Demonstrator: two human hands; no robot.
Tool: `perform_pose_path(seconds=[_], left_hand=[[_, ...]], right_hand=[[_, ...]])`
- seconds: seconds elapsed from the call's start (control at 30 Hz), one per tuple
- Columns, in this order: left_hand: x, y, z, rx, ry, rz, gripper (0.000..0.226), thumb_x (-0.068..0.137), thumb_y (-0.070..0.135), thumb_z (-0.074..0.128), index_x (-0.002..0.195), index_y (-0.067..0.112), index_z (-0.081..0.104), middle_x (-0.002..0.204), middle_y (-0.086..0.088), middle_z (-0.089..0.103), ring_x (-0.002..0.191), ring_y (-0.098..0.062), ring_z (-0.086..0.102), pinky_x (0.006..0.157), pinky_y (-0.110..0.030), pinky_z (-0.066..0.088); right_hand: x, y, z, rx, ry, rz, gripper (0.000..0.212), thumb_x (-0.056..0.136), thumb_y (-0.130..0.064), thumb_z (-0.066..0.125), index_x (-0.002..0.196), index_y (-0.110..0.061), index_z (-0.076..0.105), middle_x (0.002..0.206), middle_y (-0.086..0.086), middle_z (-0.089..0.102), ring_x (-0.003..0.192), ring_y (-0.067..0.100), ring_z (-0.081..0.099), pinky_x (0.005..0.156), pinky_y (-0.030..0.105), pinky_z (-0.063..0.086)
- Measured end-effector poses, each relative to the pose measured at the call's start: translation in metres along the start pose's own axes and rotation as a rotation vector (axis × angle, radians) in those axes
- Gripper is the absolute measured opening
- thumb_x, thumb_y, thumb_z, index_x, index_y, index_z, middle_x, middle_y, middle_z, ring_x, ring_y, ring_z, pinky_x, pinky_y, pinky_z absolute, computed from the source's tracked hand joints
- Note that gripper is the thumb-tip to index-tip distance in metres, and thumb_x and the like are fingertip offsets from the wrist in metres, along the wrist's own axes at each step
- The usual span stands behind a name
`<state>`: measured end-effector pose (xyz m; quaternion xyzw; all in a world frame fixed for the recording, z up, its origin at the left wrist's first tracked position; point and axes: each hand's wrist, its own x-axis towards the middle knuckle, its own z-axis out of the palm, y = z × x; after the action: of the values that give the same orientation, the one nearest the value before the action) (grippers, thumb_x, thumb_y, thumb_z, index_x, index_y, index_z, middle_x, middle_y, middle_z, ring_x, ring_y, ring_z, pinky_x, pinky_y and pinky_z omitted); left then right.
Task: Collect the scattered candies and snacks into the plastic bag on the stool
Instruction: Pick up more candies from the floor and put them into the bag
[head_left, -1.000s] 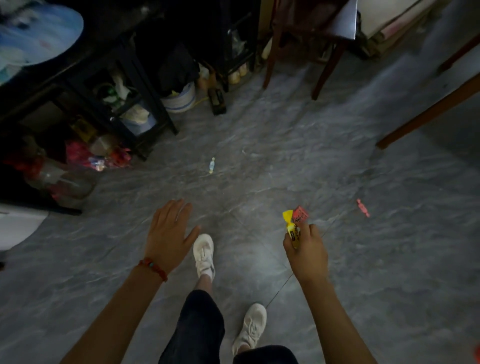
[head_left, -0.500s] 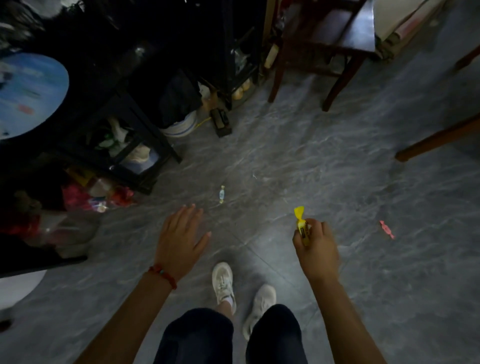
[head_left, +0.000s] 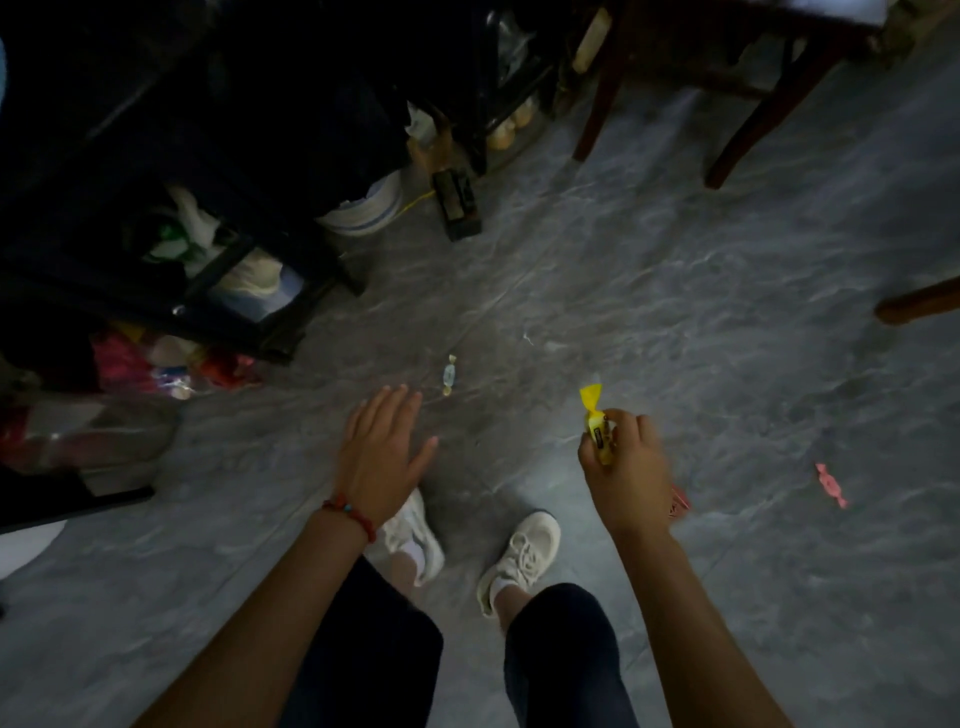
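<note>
On grey floor (head_left: 675, 291), ahead of left hand (head_left: 382, 457): pale candy (head_left: 449, 373), twist-wrapped, lying loose just beyond the fingertips. Judged very light, hard at the core, crinkly and somewhat slippery at the wrapper; best pinched across the middle or by a twisted end. Not fragile to a gentle pinch.

Left hand: fingers straight and spread, palm down, holding nothing, apart from the candy.

Right hand (head_left: 626, 467): fingers curled round yellow candy (head_left: 595, 421), one twisted end sticking up above the fist. Reddish wrapper (head_left: 678, 503) showing at the hand's lower edge; whether gripped cannot be told.

To the right, well apart from both hands: pink candy (head_left: 831, 485), flat on floor, same light twist-wrapped kind by appearance.

Containers: plastic bag and stool not identifiable in view. Dark shelf (head_left: 218, 270) at left, with pale and green items inside, contents too dim to name. White bucket (head_left: 363, 208) beside it, contents hidden. Bright wrappers (head_left: 171, 364) heaped below shelf, unclear whether snacks.

Two floor candies not yet collected.
</note>
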<state>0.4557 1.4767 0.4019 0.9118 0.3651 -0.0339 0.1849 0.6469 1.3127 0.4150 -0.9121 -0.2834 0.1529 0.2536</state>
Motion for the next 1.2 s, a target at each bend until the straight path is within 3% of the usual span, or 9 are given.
perform_pose_path(seconds=[0.2,0.37,0.67,0.87,1.0,1.1,1.2], left_hand=[[0.047,-0.040,0.097,-0.048,-0.051,-0.018,0.054,0.082,0.038,0.041,0.114,-0.003,0.058,0.115,-0.025,0.060,0.105,-0.040,0.056,0.092,-0.042,0.039],[0.099,-0.085,0.192,-0.056,-0.061,-0.066,0.057,0.082,0.039,0.038,0.116,-0.003,0.057,0.118,-0.024,0.058,0.110,-0.040,0.054,0.089,-0.053,0.042],[0.172,-0.155,0.347,-0.020,-0.026,-0.048,0.056,0.078,0.038,0.043,0.109,-0.004,0.060,0.104,-0.024,0.063,0.092,-0.039,0.061,0.079,-0.047,0.048],[0.202,-0.183,0.429,-0.128,-0.061,-0.203,0.053,0.077,0.042,0.056,0.108,0.000,0.059,0.099,-0.025,0.060,0.087,-0.041,0.058,0.071,-0.047,0.049],[0.220,-0.185,0.462,-0.146,-0.028,-0.237,0.057,0.058,0.013,0.083,0.108,-0.002,0.059,0.095,-0.028,0.059,0.082,-0.046,0.058,0.065,-0.052,0.050],[0.228,-0.189,0.475,-0.154,0.006,-0.200,0.065,0.050,0.006,0.084,0.107,0.006,0.055,0.089,-0.024,0.058,0.074,-0.042,0.059,0.057,-0.048,0.053],[0.224,-0.190,0.481,-0.174,-0.024,-0.180,0.055,0.050,0.003,0.082,0.099,0.004,0.056,0.086,-0.024,0.058,0.070,-0.041,0.059,0.053,-0.044,0.053]], right_hand=[[0.034,0.041,0.087,0.013,-0.019,0.034,0.025,0.075,-0.007,0.069,0.098,-0.002,0.060,0.089,0.018,0.054,0.070,0.032,0.053,0.057,0.030,0.032],[0.065,0.081,0.179,0.003,-0.019,0.078,0.023,0.076,-0.009,0.067,0.097,-0.006,0.059,0.086,0.014,0.053,0.068,0.031,0.052,0.056,0.029,0.031],[0.102,0.151,0.329,0.005,-0.014,0.048,0.024,0.071,-0.004,0.072,0.092,-0.007,0.061,0.082,0.014,0.053,0.064,0.035,0.054,0.057,0.029,0.033],[0.113,0.187,0.398,0.049,0.011,0.045,0.029,0.069,-0.001,0.074,0.095,-0.006,0.060,0.084,0.016,0.054,0.065,0.037,0.056,0.056,0.034,0.043],[0.117,0.204,0.427,0.065,0.005,0.013,0.028,0.074,-0.022,0.063,0.097,-0.006,0.061,0.085,0.015,0.055,0.067,0.038,0.058,0.055,0.033,0.043],[0.122,0.206,0.438,0.068,-0.006,-0.002,0.045,0.072,-0.041,0.045,0.097,-0.007,0.061,0.084,0.013,0.055,0.067,0.037,0.058,0.054,0.028,0.037],[0.125,0.206,0.441,0.076,-0.035,-0.008,0.049,0.072,-0.046,0.043,0.097,-0.009,0.061,0.085,0.012,0.055,0.067,0.036,0.058,0.055,0.028,0.036]])
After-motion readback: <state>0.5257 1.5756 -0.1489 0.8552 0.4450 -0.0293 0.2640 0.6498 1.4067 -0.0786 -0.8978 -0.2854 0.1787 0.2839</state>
